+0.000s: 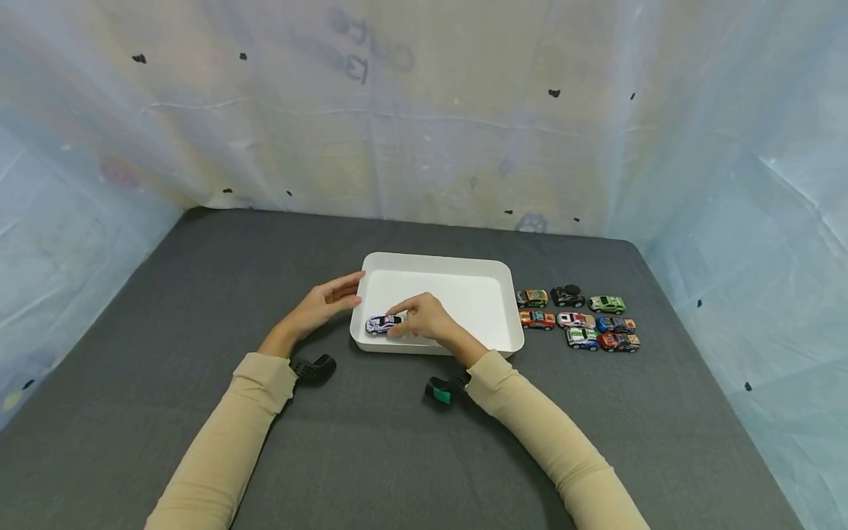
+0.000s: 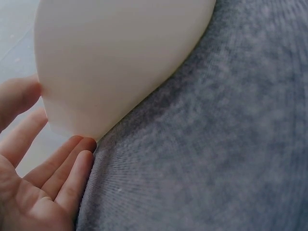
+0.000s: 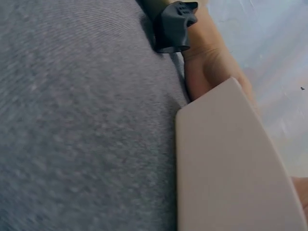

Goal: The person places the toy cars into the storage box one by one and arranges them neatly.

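Observation:
A white rectangular tray [image 1: 467, 294] lies on the dark grey cloth. In its near left corner is a white toy car [image 1: 379, 324] with dark and coloured markings. My right hand [image 1: 427, 320] reaches over the tray's near wall and pinches the car's right end between thumb and fingers. Against the tray's left wall rests my left hand [image 1: 324, 302], its fingers extended. From the left wrist view, the fingertips of the left hand [image 2: 43, 187] touch the outside of the tray wall [image 2: 115, 57]. In the right wrist view, the tray wall [image 3: 226, 163] hides most of the right hand.
Just right of the tray stand several toy cars in rows, among them a green car [image 1: 606, 304], a black car [image 1: 567, 296] and a blue car [image 1: 616, 324]. Behind the grey table [image 1: 298, 243] hangs a pale plastic sheet [image 1: 424, 147], continuing along both sides.

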`<state>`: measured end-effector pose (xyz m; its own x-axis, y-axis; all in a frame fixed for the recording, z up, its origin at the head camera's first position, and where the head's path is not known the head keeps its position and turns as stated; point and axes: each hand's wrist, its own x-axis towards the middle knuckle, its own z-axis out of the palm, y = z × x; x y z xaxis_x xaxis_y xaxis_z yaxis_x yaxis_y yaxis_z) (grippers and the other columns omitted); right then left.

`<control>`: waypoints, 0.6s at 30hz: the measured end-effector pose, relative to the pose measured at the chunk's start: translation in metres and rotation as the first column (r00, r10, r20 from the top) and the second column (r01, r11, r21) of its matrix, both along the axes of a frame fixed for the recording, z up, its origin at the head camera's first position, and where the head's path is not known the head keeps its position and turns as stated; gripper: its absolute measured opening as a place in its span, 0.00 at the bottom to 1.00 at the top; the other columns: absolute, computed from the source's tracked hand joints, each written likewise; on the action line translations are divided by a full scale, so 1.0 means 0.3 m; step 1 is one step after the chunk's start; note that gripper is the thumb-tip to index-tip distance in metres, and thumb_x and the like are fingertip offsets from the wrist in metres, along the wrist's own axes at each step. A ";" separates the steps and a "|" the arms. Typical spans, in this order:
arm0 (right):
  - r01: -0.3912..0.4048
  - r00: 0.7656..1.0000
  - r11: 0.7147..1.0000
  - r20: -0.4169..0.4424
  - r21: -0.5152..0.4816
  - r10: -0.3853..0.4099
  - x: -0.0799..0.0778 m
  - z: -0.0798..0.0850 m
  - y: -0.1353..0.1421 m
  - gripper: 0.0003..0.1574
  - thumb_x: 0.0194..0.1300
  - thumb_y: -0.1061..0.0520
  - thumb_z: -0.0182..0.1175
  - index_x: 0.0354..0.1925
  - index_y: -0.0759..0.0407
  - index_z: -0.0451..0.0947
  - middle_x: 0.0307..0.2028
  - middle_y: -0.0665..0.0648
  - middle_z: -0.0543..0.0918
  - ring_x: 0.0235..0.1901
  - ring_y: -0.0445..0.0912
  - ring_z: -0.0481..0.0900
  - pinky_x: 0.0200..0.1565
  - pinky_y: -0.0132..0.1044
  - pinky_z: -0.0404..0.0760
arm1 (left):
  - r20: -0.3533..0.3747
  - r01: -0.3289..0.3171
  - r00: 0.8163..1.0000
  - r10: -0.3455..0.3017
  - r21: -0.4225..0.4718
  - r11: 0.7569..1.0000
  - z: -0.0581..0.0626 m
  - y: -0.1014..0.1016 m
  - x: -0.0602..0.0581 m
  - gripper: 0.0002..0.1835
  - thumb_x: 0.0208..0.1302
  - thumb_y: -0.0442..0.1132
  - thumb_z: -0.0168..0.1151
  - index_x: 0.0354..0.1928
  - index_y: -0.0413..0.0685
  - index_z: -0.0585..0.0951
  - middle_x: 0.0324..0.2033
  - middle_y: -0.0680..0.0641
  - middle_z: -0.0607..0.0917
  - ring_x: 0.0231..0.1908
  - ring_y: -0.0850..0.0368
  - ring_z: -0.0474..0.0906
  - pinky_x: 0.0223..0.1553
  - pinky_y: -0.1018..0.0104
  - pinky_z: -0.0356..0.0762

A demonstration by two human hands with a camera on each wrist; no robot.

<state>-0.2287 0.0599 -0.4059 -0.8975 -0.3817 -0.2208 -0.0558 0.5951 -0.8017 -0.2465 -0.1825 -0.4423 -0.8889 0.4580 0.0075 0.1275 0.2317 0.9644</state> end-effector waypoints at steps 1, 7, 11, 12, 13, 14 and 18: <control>0.001 1.000 1.000 -0.002 0.006 -0.001 0.001 -0.001 -0.001 0.23 0.48 0.59 0.76 0.46 0.57 0.86 0.05 0.45 0.64 0.10 0.38 0.60 0.16 0.28 0.56 | -0.003 -0.002 1.000 0.002 -0.002 1.000 -0.001 0.001 0.000 0.34 0.71 0.43 0.56 0.75 0.49 0.57 0.74 0.42 0.60 0.71 0.42 0.60 0.53 0.86 0.71; -0.024 0.999 0.999 -0.022 0.021 0.024 0.002 -0.005 0.001 0.24 0.46 0.58 0.77 0.45 0.59 0.86 0.06 0.45 0.66 0.10 0.37 0.60 0.16 0.27 0.57 | 0.000 -0.005 1.000 0.005 0.007 1.000 0.002 0.006 -0.002 0.34 0.70 0.41 0.56 0.75 0.47 0.57 0.74 0.39 0.60 0.71 0.39 0.60 0.53 0.84 0.72; -0.025 0.999 0.999 -0.027 0.039 0.026 0.000 -0.004 -0.002 0.24 0.45 0.58 0.78 0.44 0.60 0.86 0.07 0.46 0.66 0.10 0.37 0.60 0.15 0.26 0.57 | 0.003 -0.004 1.000 0.004 0.011 1.000 0.003 0.007 -0.005 0.34 0.71 0.41 0.56 0.74 0.47 0.57 0.74 0.40 0.59 0.71 0.40 0.60 0.52 0.85 0.72; -0.023 0.999 0.999 -0.024 0.043 0.024 0.000 -0.003 -0.004 0.24 0.45 0.58 0.78 0.44 0.60 0.86 0.07 0.46 0.67 0.10 0.37 0.60 0.15 0.26 0.57 | 0.002 -0.004 1.000 0.004 0.010 1.000 0.003 0.007 -0.005 0.34 0.71 0.41 0.56 0.74 0.47 0.57 0.74 0.40 0.59 0.71 0.40 0.60 0.52 0.85 0.72; -0.020 1.000 0.999 -0.021 0.046 0.021 0.000 -0.003 -0.005 0.24 0.44 0.58 0.78 0.44 0.60 0.86 0.07 0.46 0.67 0.10 0.37 0.60 0.15 0.26 0.57 | 0.001 -0.004 1.000 0.004 0.011 1.000 0.003 0.007 -0.005 0.34 0.71 0.41 0.56 0.75 0.47 0.57 0.74 0.40 0.59 0.71 0.39 0.60 0.51 0.86 0.72; -0.020 1.000 0.999 -0.018 0.047 0.021 0.002 -0.001 -0.005 0.24 0.44 0.58 0.78 0.44 0.60 0.86 0.07 0.46 0.67 0.10 0.37 0.60 0.15 0.26 0.57 | -0.001 -0.003 1.000 0.003 0.008 1.000 0.002 0.006 -0.005 0.34 0.71 0.40 0.56 0.75 0.46 0.57 0.74 0.40 0.59 0.71 0.39 0.60 0.51 0.86 0.72; -0.013 1.000 1.000 0.008 0.026 0.013 0.004 0.003 -0.005 0.24 0.44 0.58 0.78 0.43 0.60 0.86 0.07 0.46 0.67 0.10 0.37 0.59 0.15 0.27 0.57 | -0.005 0.002 1.000 -0.002 0.005 1.000 0.003 0.005 -0.004 0.34 0.71 0.40 0.55 0.75 0.46 0.56 0.74 0.39 0.59 0.71 0.38 0.60 0.51 0.87 0.71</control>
<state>-0.2274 0.0582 -0.4050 -0.8907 -0.3870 -0.2383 -0.0570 0.6154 -0.7862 -0.2476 -0.1811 -0.4415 -0.8880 0.4596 0.0144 0.1330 0.2266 0.9649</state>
